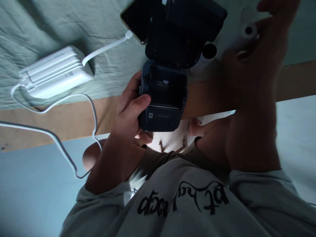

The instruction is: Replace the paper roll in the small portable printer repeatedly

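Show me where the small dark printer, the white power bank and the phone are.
small dark printer [163,98]: head view, open paper bay.
white power bank [55,74]: head view, top face.
phone [133,18]: head view, dark screen.

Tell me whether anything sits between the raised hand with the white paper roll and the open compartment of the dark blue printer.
Nothing visible does. The left hand grips the small dark blue printer with its lid up, compartment unobstructed. The right hand is at a white paper roll, above and to the side. A second roll lies beside the lid, not across the gap.
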`<act>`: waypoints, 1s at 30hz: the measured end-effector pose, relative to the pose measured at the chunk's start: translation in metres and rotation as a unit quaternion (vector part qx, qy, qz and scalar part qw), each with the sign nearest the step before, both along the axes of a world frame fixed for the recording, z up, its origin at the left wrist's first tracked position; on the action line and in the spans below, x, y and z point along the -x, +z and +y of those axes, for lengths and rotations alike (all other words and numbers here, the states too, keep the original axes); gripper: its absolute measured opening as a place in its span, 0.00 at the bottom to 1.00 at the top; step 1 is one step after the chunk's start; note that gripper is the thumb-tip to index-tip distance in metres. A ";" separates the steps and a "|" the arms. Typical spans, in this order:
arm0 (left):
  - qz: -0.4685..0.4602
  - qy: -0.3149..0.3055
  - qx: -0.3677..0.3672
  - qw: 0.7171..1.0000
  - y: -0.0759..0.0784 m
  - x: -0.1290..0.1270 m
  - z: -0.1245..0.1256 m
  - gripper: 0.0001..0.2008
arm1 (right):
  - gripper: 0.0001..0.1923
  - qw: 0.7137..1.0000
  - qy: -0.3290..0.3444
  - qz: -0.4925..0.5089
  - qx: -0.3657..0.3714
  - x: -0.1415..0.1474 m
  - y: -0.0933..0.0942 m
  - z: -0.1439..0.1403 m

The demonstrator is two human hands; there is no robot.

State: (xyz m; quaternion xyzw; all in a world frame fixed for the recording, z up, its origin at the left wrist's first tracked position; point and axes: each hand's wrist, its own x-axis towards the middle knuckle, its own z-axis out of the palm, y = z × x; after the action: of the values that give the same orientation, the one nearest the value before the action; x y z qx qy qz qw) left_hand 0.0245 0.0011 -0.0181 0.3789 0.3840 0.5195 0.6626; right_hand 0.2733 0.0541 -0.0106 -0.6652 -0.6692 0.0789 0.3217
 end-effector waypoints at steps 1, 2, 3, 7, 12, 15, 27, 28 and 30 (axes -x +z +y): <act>0.001 0.001 0.002 1.000 0.001 0.000 0.000 0.16 | 0.31 1.000 0.010 -0.006 -0.002 0.001 0.001 -0.003; 0.003 0.002 0.007 1.000 0.002 -0.001 0.000 0.15 | 0.31 1.000 0.023 -0.013 0.000 0.000 0.000 -0.005; 0.007 0.001 0.012 1.000 0.003 -0.001 0.000 0.15 | 0.31 0.999 0.035 -0.022 0.003 -0.001 -0.001 -0.007; 0.009 0.006 0.016 1.000 0.007 -0.003 -0.001 0.17 | 0.23 0.998 0.023 -0.061 -0.003 -0.007 -0.009 -0.009; 0.016 -0.003 0.021 1.000 0.006 -0.001 -0.002 0.16 | 0.34 0.995 0.081 0.007 -0.053 -0.009 -0.008 -0.012; 0.018 -0.006 0.027 0.999 0.003 0.001 -0.001 0.18 | 0.33 0.997 0.075 -0.011 -0.030 -0.010 -0.006 -0.016; 0.002 0.008 0.030 1.000 0.000 0.000 -0.001 0.17 | 0.36 0.995 0.077 -0.032 -0.056 -0.021 -0.017 -0.016; 0.000 0.011 0.028 1.000 0.000 0.000 -0.001 0.17 | 0.37 0.994 0.082 -0.029 -0.061 -0.022 -0.018 -0.015; -0.001 0.014 0.030 0.999 0.001 -0.001 -0.001 0.18 | 0.41 0.992 0.104 -0.002 -0.076 -0.022 -0.020 -0.015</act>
State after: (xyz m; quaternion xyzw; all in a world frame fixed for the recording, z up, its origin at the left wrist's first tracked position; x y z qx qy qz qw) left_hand 0.0251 0.0000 -0.0174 0.3528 0.4045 0.5172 0.6666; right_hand 0.2956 0.0392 -0.0302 -0.5653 -0.7396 0.0596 0.3604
